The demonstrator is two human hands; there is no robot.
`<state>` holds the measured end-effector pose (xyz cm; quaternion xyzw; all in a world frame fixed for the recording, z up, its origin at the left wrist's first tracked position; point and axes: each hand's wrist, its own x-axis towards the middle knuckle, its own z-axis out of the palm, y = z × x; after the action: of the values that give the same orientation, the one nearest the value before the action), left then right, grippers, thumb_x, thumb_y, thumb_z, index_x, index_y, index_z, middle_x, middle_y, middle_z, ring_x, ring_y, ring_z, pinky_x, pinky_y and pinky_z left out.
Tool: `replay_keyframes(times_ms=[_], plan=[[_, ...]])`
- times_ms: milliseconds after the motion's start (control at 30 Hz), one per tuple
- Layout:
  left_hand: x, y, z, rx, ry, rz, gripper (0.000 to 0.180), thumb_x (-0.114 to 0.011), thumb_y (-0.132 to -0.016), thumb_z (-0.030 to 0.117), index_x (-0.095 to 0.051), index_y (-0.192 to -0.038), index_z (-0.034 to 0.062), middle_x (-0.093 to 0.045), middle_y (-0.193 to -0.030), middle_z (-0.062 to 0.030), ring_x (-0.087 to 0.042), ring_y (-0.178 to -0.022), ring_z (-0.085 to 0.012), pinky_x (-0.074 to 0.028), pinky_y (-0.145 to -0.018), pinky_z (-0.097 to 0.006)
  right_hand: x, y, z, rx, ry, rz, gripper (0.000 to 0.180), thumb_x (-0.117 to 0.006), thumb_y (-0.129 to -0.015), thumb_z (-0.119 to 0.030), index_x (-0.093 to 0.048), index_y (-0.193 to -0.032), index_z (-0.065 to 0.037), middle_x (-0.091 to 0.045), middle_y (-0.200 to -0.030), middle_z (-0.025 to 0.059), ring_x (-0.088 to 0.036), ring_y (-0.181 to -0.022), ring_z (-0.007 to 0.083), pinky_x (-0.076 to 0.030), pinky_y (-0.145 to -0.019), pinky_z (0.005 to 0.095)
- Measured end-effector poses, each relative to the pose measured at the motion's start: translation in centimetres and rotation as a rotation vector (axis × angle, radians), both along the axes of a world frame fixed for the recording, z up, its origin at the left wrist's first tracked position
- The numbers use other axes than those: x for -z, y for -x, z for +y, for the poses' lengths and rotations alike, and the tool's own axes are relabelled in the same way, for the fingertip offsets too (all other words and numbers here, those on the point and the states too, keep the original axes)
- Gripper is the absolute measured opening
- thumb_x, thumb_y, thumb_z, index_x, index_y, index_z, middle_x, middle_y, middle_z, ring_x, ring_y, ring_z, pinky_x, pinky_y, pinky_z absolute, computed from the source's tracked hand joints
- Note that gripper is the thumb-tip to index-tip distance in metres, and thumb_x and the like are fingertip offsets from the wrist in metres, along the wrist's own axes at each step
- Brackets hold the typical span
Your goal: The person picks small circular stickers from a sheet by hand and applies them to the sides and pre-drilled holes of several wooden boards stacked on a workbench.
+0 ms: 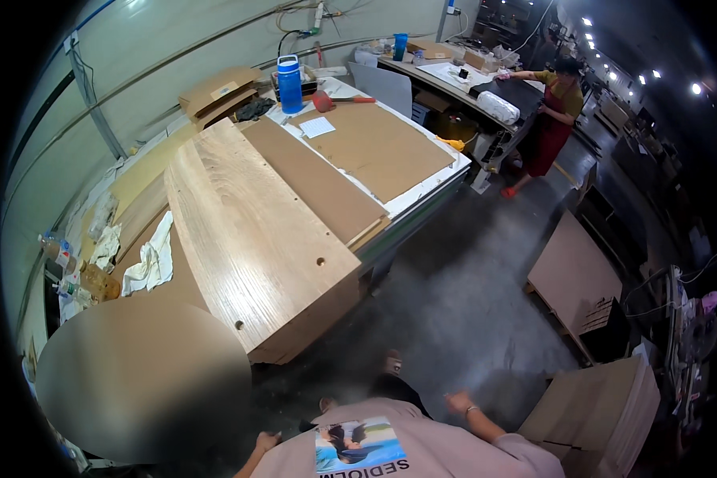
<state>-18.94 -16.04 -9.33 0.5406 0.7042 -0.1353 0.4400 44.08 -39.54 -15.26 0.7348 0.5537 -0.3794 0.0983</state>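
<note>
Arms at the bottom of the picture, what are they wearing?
Both arms come out of short sleeves of a pale pinkish T-shirt with a colourful printed picture. The right hand has a thin band, maybe a watch, at its wrist. The left hand shows nothing worn. No gloves.

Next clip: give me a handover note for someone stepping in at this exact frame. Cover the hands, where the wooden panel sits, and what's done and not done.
Left hand: low at the body, curled, grip unclear.
Right hand: fingers spread, empty.
Wooden panel: flat on the workbench, holes showing, beside a brown board. White rag to its left.
Done: panel laid on the bench.
Left: neither hand is touching it yet.
</note>
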Motion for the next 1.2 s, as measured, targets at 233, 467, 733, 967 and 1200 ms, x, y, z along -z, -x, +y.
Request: replay_keyframes(times_ms=[233, 467, 733, 967, 1200], plan=[[0.1, -20.1, 6.4, 0.273, -0.055, -0.453, 0.038, -0.066, -0.092, 0.037, -0.073, -0.101, 0.0, -0.073, -0.094, -0.0186, -0.07, -0.089, -0.0295, -0.053, -0.081, -0.038, -7.7, 1.4, 7.1, 0.898, -0.04, 0.591, 0.042, -0.06, -0.094, -0.038, -0.072, -0.108, 0.0, -0.073, -0.097, 0.0147, -0.067, -0.088, 0.0265, -0.051, -0.085, 0.0381], [2.0, -41.8, 10.0, 0.501, 0.029, -0.346, 0.042, -0.065, -0.09, 0.041, -0.073, -0.105, 0.0032, -0.072, -0.103, -0.0188, -0.069, -0.095, -0.0336, -0.052, -0.085, -0.039, -8.7, -14.8, 6.5, 1.04, -0.004, 0.55, 0.038, -0.063, -0.093, -0.032, -0.071, -0.098, 0.004, -0.07, -0.09, 0.0114, -0.063, -0.082, 0.0169, -0.051, -0.077, 0.0336], [-10.4, -61.5, 16.4, 0.54, -0.091, -0.624, 0.041, -0.062, -0.091, 0.038, -0.07, -0.11, 0.0023, -0.071, -0.103, -0.0203, -0.068, -0.094, -0.0354, -0.052, -0.084, -0.044, -7.9, -34.8, 2.8, 1.341, -0.105, 0.197, 0.027, -0.059, -0.092, -0.026, -0.066, -0.078, -0.003, -0.066, -0.068, 0.0089, -0.059, -0.055, 0.0187, -0.041, -0.047, 0.032], [-18.9, -74.4, 33.2, -0.015, -0.262, -1.16, 0.024, -0.06, -0.098, 0.017, -0.068, -0.109, -0.0029, -0.07, -0.086, -0.0063, -0.065, -0.079, -0.0125, -0.053, -0.077, -0.03, -6.7, -34.4, 11.4, 1.339, -0.107, 0.509, 0.028, -0.062, -0.092, -0.018, -0.068, -0.096, 0.009, -0.07, -0.082, 0.0148, -0.069, -0.071, 0.024, -0.057, -0.063, 0.0351], [-15.3, -73.9, 64.8, -0.331, -0.74, -0.875, 0.029, -0.062, -0.093, 0.018, -0.069, -0.111, -0.0039, -0.073, -0.093, -0.0141, -0.068, -0.087, -0.0214, -0.054, -0.078, -0.036, -6.3, -34.3, 20.3, 0.851, 0.027, 0.258, 0.034, -0.066, -0.092, -0.023, -0.068, -0.113, 0.004, -0.072, -0.095, 0.0129, -0.069, -0.09, 0.0195, -0.053, -0.081, 0.0312]])
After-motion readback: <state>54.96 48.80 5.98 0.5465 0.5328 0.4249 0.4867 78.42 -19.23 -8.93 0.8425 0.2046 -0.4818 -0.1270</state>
